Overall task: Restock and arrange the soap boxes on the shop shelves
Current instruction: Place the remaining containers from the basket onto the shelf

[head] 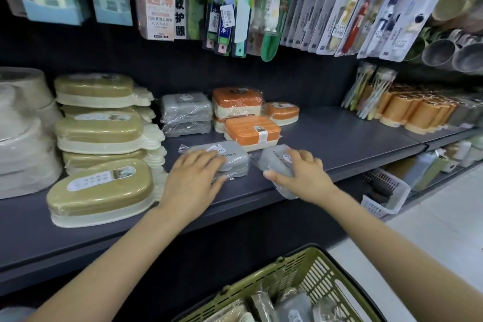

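Hands are on two grey soap boxes on the shelf (339, 144): left hand (192, 180) lies flat on one grey box (230, 158), right hand (303, 175) grips the other grey box (274, 159).

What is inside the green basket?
The green basket holds wrapped grey soap boxes and a cream-coloured piece at its left side. Anything deeper is covered or cut off by the picture edge.

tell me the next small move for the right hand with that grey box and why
Probably slide the grey soap box that the right hand grips further onto the shelf, beside the grey box under the left hand. It sits tilted at the front edge, partly overhanging, while the shelf behind it lies bare.
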